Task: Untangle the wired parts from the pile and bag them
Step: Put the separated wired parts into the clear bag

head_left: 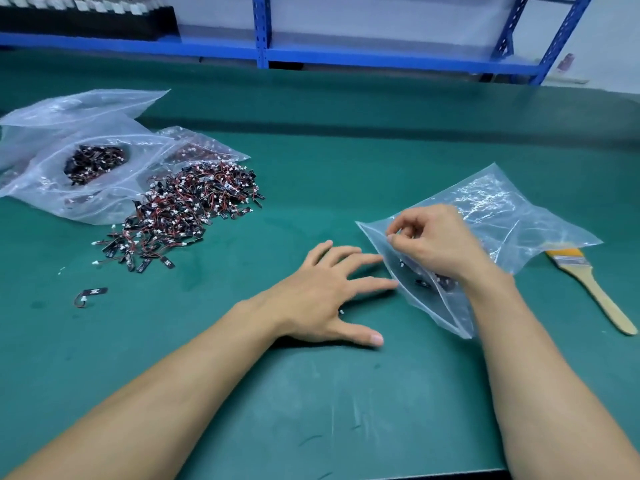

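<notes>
Centrally, the left hand (325,292) lies palm down on the green worktop (311,393) with its fingers straight and spread wide, holding nothing; the fingertips reach the left edge of a clear bag (519,216). The right hand (433,244) has its fingers curled and pinches the bag's edge between thumb and forefinger, so that this edge is lifted off the worktop. A few dark wired parts (424,283) show through the plastic just below the right hand, between the two hands; their number cannot be told.

The pile (180,213) of tangled black parts with red wires and white plugs lies well apart, beyond and to the left of the left hand. One stray part (93,292) rests alone on the worktop, far to the left of the left hand and nearer the person than the pile. Clear full bags (52,188) lie beyond the pile, touching its far-left side. A wooden brush (588,282) lies to the right of the right hand, its bristle end just beside the bag. A blue shelf (381,60) stands behind the worktop, far beyond both hands.
</notes>
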A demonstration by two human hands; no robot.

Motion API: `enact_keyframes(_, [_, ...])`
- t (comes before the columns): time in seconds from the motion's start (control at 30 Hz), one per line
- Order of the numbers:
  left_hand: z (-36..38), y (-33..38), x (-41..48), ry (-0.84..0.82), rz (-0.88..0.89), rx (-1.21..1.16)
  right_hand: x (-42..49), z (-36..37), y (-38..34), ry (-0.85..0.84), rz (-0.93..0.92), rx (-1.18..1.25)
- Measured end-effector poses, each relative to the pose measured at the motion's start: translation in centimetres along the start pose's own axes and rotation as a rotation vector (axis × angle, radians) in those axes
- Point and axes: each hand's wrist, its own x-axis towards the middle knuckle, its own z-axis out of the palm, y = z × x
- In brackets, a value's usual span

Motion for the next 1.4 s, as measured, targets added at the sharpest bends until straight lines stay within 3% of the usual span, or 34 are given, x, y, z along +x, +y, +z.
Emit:
enact_keyframes(0.13, [-0.8, -0.5, -0.6, 0.083, -0.013, -0.032, -0.1, 0.2, -0.1, -0.006, -0.020, -0.004])
enact_keyframes(0.27, [-2.3, -2.2, -2.0, 0.358, 0.016, -0.091, -0.2, -0.1, -0.3, -0.037, -0.042, -0.017])
enact_keyframes(0.4, [-2.6, -4.1, -3.5, 0.166, -0.125, -0.015, -0.3, -0.9, -0.1, 0.008, -0.043, -0.018])
enact_keyframes(0.53, [-1.6, -4.0, -2.6, 0.067, -0.126, 0.072, -0.3, -0.9, -0.2, 0.019, -0.041, -0.040])
enact_keyframes(0.73, [-1.4, -4.0, -1.6, 0.127, -0.146, -0.111, -0.2, -0.6, -0.5, 0.048, -0.030, -0.052])
enact_keyframes(1.0, [-1.6, -3.5, -1.3, 0.291, -0.106, -0.096, -0.3, -0.7, -0.2, 0.102, 0.021, -0.032])
enact_keyframes(1.23, [-1.7, -0.3, 0.7, 0.536, -0.277, -0.383, -0.3, -0.5, -0.3, 0.106, 0.062, 0.015])
enact_keyframes(1.33, [-1.7, 2.7, 3.6, 0.523, -0.321, -0.429, -0.3, -0.3, -0.7, 0.131, 0.052, 0.024])
enact_keyframes(1.4, [-1.6, 4.2, 5.7, 0.421, -0.357, -0.336, -0.3, -0.4, -0.9, 0.171, 0.044, 0.048])
